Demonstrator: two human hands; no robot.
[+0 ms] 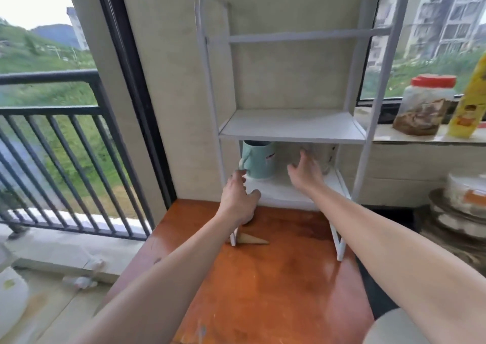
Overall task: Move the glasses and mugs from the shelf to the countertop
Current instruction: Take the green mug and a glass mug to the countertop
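Note:
A white metal shelf rack [292,130] stands on an orange-brown countertop [276,278]. On its lower board a light teal mug [259,160] stands at the left, handle facing left. A clear glass [319,156] stands at the right, blurred and partly hidden. My left hand [240,199] is at the board's front left edge, just below the mug's handle, fingers apart and empty. My right hand [305,171] reaches under the middle board with spread fingers, right in front of the glass; contact cannot be told. The middle and top boards hold nothing.
A window sill at the right carries a red-lidded plastic jar [423,106] and a yellow bottle [470,99]. Stacked dishes [462,209] sit lower right. A small wedge [251,239] lies by the rack's front left leg. A balcony railing [52,138] is at the left.

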